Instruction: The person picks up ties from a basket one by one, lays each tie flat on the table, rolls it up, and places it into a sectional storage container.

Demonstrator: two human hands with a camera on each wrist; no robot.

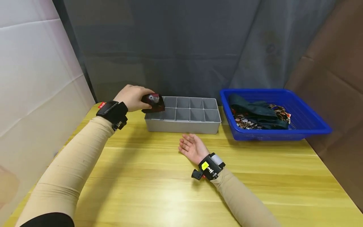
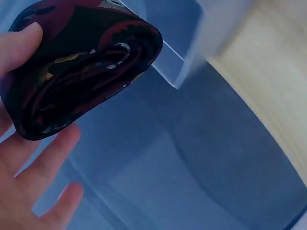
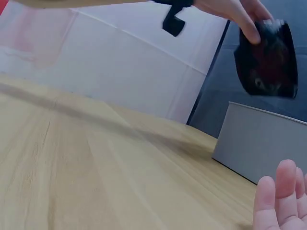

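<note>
Grey fabric hangs as a backdrop behind a yellow wood-grain bench [image 1: 158,189], with a white panel at the left and brown board at the right. On the bench stands a grey plastic organiser tray [image 1: 184,125], rectangular, with smooth thin walls that split it into two rows of square compartments. Just beside it to the right sits a blue plastic basket [image 1: 309,126] with slotted sides, holding a heap of dark cloth and patterned ties [image 1: 259,115].

The left hand [image 1: 131,97] has its grip clenched round a rolled necktie [image 1: 153,103], thumb and fingers curled over it. The roll is a tight, flattened coil of dark red and black woven cloth with small pale figures in the pattern. It hangs above the tray's leftmost end; the left wrist view shows the coil [image 2: 81,72] over a smooth grey compartment floor, not touching it.

The right hand [image 1: 193,147] lies palm up on the bench in front of the tray, its grip released, fingers loosely spread and holding nothing. Both forearms wear tan sleeves and black wrist straps.
</note>
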